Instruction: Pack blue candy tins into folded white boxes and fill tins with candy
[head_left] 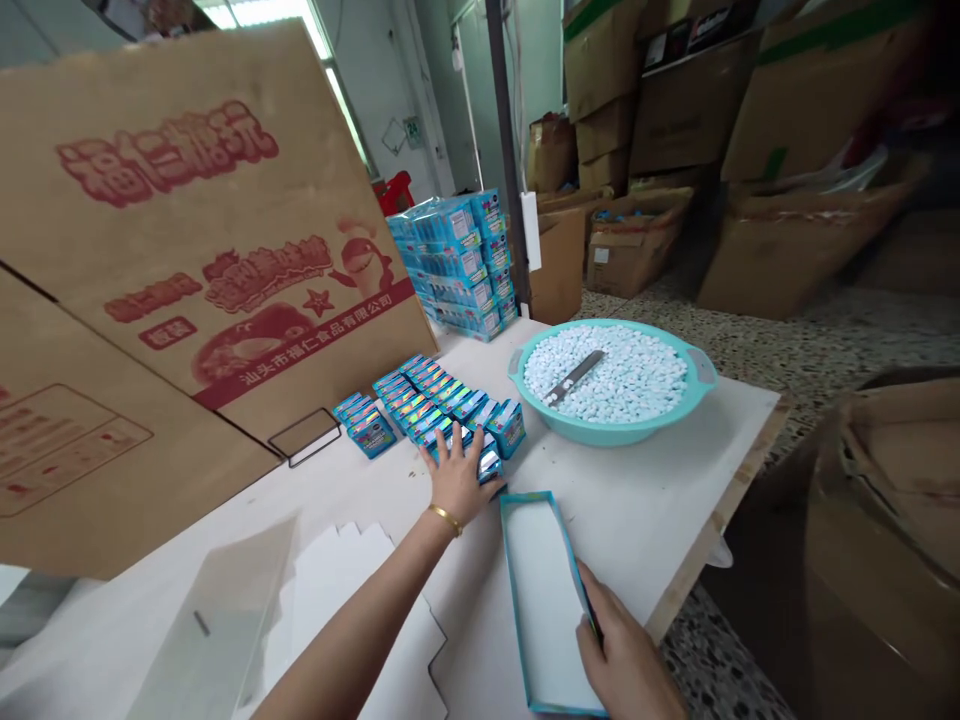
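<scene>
My left hand [457, 477], with a gold bangle at the wrist, reaches over the near end of rows of small blue boxes [427, 395]. Its fingers are spread and touch the closest boxes. In my right hand [622, 640] is the right side wall of a shallow open tray box [540, 600] with blue edges and a white inside. Thumb and fingers pinch that wall, and nothing lies in the tray. A shorter row of the same small boxes [365, 425] stands to the left of the main group.
A turquoise basin [615, 432] of pale pellets with a flat metal strip [576, 376] stands at the right. Behind are wrapped blue packs [457, 265]. A large carton [187, 230] borders the left; white card sheets [337, 580] lie in front.
</scene>
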